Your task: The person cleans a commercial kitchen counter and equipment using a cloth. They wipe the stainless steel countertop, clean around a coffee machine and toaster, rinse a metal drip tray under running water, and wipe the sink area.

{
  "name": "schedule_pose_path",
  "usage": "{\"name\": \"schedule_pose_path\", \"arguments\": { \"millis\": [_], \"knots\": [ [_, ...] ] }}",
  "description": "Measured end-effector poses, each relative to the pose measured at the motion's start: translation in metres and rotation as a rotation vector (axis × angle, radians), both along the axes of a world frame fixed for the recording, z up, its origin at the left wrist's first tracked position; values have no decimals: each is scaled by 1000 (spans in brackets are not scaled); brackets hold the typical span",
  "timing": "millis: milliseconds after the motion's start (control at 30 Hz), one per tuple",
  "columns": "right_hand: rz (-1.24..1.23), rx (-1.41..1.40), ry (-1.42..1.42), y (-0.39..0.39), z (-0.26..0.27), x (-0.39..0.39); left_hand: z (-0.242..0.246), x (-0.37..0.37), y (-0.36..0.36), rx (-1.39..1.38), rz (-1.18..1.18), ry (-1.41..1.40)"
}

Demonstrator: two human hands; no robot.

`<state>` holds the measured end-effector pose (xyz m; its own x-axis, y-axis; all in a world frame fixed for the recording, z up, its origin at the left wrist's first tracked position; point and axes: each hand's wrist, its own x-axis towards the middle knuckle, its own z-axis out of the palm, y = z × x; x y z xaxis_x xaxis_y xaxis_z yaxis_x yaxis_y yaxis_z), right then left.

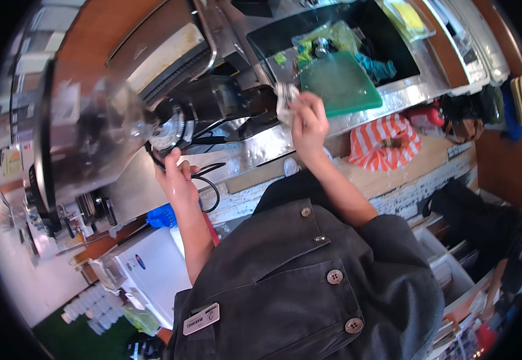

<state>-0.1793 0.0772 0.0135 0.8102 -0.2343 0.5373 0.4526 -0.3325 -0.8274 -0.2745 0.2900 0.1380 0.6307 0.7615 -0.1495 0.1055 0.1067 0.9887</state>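
Note:
A black coffee grinder with a large, smoky transparent hopper stands at the left of the steel counter. My left hand grips it at the numbered collar below the hopper, thumb on the rim. A black cable loops beside that hand. In my right hand is a bunched white cloth with dark stripes, pinched between the fingers near the dark base end of the grinder. Behind the right hand lies a green cutting board, propped over the sink's near edge.
The dark sink holds leafy scraps, a plastic bag and a crumpled blue item. An orange-and-white striped bag sits below the counter edge. To the lower left is a white refrigerator.

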Motion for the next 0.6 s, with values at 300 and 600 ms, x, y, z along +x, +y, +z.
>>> {"name": "schedule_pose_path", "arguments": {
  "millis": [300,600],
  "knots": [
    [526,-455,21,50,-13,34,-2,-1,3,-63,14,44],
    [700,-441,-519,27,-21,51,2,-1,-2,-149,49,29]
  ]
}}
